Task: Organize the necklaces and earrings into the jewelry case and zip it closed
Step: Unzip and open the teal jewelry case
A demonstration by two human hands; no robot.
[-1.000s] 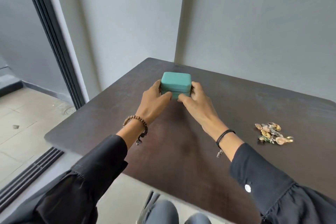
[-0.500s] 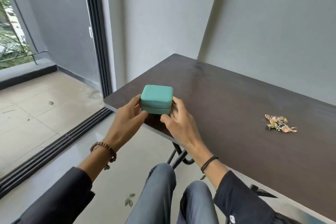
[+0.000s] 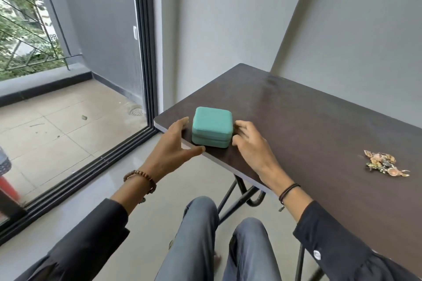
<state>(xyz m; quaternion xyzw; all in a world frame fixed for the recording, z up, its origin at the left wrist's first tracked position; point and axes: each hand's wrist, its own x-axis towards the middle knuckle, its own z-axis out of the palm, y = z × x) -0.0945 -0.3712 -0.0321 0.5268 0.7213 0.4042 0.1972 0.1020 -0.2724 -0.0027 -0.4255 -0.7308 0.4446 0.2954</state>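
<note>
- The jewelry case (image 3: 212, 126) sits zipped shut near the bench's (image 3: 308, 132) left corner, between both hands.
- Left hand (image 3: 170, 150): released, fingers spread just beside the case's left side, thumb by its front base.
- Right hand (image 3: 251, 146): loosely bent fingertips at the case's right side, grasping nothing.
- The case is a teal, matte, rounded square box; the bench is dark wood grain.
- A tangled gold-toned jewelry pile (image 3: 384, 163) lies well apart to the right.

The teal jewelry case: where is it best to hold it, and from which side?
Grip the teal jewelry case by its left and right walls, below the middle seam, coming from the near edge of the table. Those walls are flat and upright, and this grip probably leaves the lid free.
</note>
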